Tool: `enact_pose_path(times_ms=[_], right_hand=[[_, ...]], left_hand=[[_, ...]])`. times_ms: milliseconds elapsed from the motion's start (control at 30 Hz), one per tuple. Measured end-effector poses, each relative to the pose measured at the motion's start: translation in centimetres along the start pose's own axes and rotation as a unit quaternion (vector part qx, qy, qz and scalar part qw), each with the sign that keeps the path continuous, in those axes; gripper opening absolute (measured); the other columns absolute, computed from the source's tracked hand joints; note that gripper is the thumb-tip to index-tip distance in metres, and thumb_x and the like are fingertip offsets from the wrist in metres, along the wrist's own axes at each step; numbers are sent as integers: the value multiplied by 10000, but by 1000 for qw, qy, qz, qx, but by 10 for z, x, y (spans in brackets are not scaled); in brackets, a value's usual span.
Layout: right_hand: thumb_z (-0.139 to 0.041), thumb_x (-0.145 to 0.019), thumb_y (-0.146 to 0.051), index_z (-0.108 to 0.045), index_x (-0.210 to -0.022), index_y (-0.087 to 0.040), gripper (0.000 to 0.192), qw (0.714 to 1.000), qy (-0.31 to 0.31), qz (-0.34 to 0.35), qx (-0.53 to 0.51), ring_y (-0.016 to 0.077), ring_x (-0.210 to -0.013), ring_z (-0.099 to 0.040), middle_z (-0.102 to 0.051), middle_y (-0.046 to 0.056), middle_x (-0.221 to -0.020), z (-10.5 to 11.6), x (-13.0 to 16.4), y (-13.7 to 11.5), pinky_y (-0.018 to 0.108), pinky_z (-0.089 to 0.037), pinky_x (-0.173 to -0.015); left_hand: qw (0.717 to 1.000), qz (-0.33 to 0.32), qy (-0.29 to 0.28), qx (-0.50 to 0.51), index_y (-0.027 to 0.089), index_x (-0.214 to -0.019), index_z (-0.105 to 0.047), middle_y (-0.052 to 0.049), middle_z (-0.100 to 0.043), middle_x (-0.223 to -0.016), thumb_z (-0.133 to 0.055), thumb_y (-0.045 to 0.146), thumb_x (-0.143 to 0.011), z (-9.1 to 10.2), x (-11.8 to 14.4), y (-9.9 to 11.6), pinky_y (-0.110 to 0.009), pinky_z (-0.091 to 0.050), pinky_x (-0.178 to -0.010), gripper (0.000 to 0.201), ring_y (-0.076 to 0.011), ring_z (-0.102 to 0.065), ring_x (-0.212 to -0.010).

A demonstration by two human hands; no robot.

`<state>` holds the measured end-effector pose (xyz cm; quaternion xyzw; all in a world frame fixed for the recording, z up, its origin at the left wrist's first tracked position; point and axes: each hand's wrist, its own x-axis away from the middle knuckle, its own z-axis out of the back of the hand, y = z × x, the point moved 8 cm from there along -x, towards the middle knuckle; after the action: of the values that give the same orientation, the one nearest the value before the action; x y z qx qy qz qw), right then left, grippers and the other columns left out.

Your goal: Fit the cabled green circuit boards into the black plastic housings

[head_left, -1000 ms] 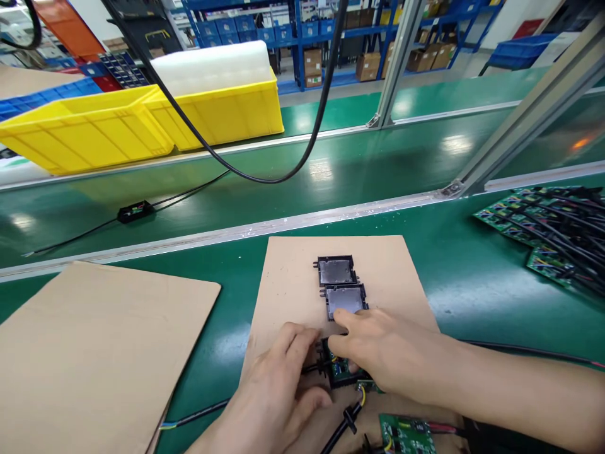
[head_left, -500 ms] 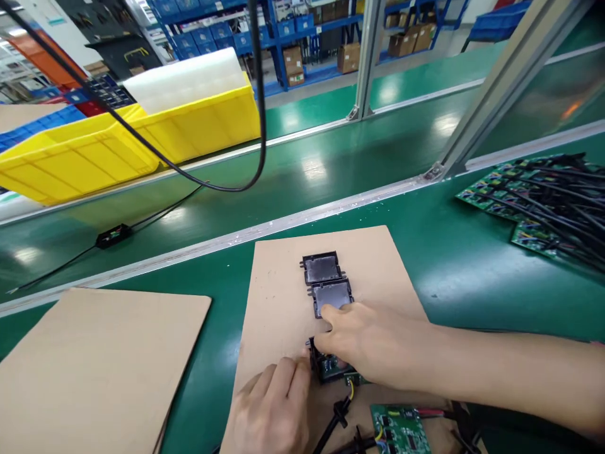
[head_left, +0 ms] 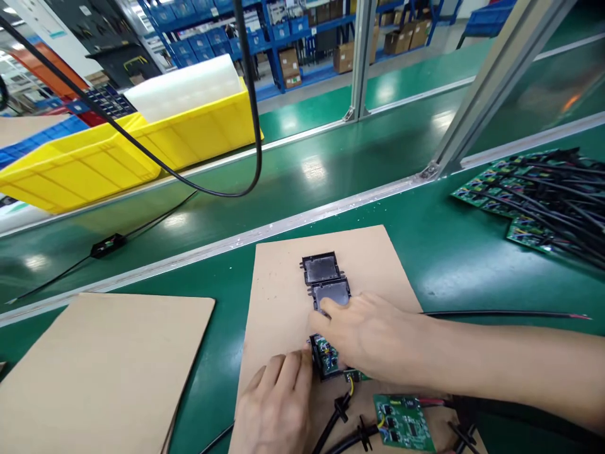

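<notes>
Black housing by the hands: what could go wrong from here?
The right hand hides part of the circuit board in the black housing; uneven pressure might strain components. The same hand overlaps the nearer grey-faced case and could nudge it. The black cable close by ends in thin yellow wire, which a snag might pull loose.

A green workbench [head_left: 217, 359] supports a left cardboard sheet [head_left: 104, 372], a central cardboard sheet [head_left: 278, 302] and, far right, piled circuit boards [head_left: 543, 202].

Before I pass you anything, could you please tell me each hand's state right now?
Left hand: curled, at the left edge of the black case; grip cannot be told.
Right hand: over the case; grip hidden.
</notes>
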<state>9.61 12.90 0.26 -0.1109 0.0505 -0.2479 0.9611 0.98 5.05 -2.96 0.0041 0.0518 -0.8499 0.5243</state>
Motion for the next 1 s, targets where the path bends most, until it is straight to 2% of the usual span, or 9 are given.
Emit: enact_pose_path(times_ms=[133, 233, 300, 400, 500, 600, 733, 933, 1000], right_hand=[[-751, -750, -245, -542, -845, -150, 248, 998, 8, -56, -7, 195, -632, -525, -573, 44, -786, -11, -18, 2, 320, -199, -456], [-734, -760, -194, -550, -810, -146, 197, 998, -12, -62, -13, 206, -661, -526, -586, 53, -765, -25, -31, -2, 325, -254, -485], [-738, -767, -178, -565, -817, -138, 184, 997, -35, -69, -19, 203, -662, -532, -598, 54, -764, -30, -33, -2, 323, -277, -489], [-806, -745, -280, -592, -844, -138, 275, 998, -24, -53, -32, 213, -734, -557, -614, 56, -816, -19, -21, 3, 312, -349, -544], [-843, -700, -441, -586, -848, -162, 408, 997, 12, -28, -69, 235, -855, -552, -597, 47, -864, 3, 6, 14, 309, -410, -663], [-871, -667, -421, -549, -863, -172, 451, 991, 11, -79, -104, 240, -910, -533, -577, 44, -908, 12, 34, 33, 305, -423, -714], [-876, -626, -492, -524, -929, -167, 567, 978, -31, -134, -157, 255, -901, -540, -588, 59, -944, 1, 54, 43, 319, -430, -719], [-625, -877, -187, -538, -941, -193, 108, 955, -74, -179, -225, 209, -872, -562, -618, 23, -926, -12, 65, 53, 307, -399, -758], [-559, -910, -176, -547, -918, -203, 31, 951, -80, -185, -236, 198, -862, -557, -622, 9, -914, -11, 68, 56, 308, -388, -765]], left_hand=[[998, -21, 49, 34, 99, -1166, -566, -78, -639, -915, -378, 37, -874, -1, 2, 1, -324, -485, -668, 353, -204, -579, -782], [993, -40, 101, 42, 81, -1124, -590, -79, -631, -876, -401, 75, -898, 2, 1, 1, -324, -489, -660, 295, -198, -559, -743], [991, -45, 110, 58, 95, -1104, -601, -67, -633, -865, -381, 46, -903, 4, 0, -2, -315, -492, -659, 302, -187, -559, -732], [993, -27, 76, 82, 121, -1135, -595, -64, -641, -908, -386, 35, -899, 9, -5, -10, -329, -505, -689, 327, -190, -573, -761], [991, -35, 59, 111, 107, -1196, -578, -110, -633, -1068, -435, 96, -886, 22, -10, -7, -386, -512, -808, 341, -233, -580, -912], [981, -124, 47, 142, 107, -1206, -586, -111, -614, -1199, -441, 131, -874, 30, -17, 13, -390, -496, -890, 363, -249, -565, -1020], [973, -205, 2, 111, 106, -1356, -492, -84, -548, -1373, -440, 185, -918, 15, -23, 27, -393, -492, -930, 448, -253, -551, -1109], [968, -224, 19, 108, 106, -1294, -560, -62, -601, -1304, -426, 160, -952, 3, -20, 20, -350, -501, -964, 371, -255, -550, -1133], [968, -221, 26, 116, 96, -1266, -577, -71, -615, -1271, -430, 171, -953, 1, -19, 20, -349, -510, -964, 353, -263, -546, -1147]])
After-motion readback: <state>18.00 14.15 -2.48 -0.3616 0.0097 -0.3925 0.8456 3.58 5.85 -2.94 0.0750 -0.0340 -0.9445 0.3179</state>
